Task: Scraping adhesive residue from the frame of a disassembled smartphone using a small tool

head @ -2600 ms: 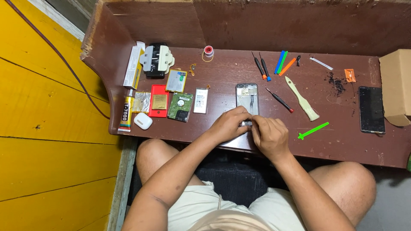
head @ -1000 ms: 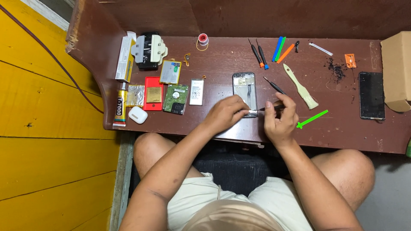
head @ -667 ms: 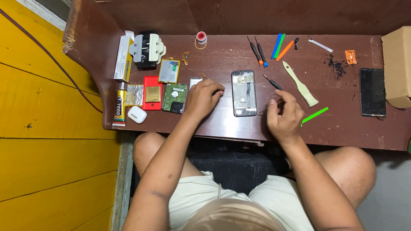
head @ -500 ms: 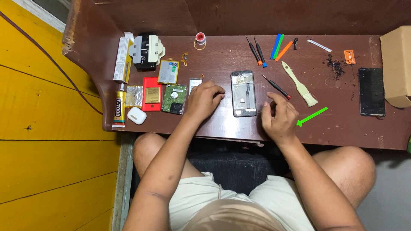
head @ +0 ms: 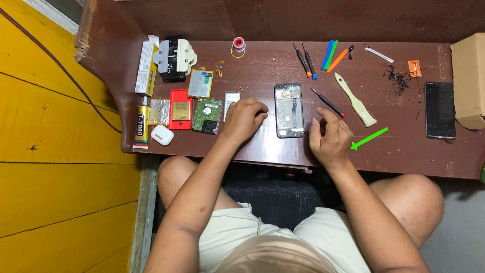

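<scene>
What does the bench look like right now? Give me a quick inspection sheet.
Surface: dark brown wooden desk, scuffed, dark debris near the right end.
Job's things: opened phone frame lying flat between the hands; red-handled screwdriver beside it.
Clutter: small brush, green pry tool, coloured pry sticks, glue tube, hard drive, black screen panel, cardboard box.
Grippers: left hand resting on the desk, fingers curled; right hand close to the screwdriver, whether touching it cannot be told.
Cables: one dark cable across the yellow floor.
Surroundings: nothing seen beyond the person's knees.
</scene>
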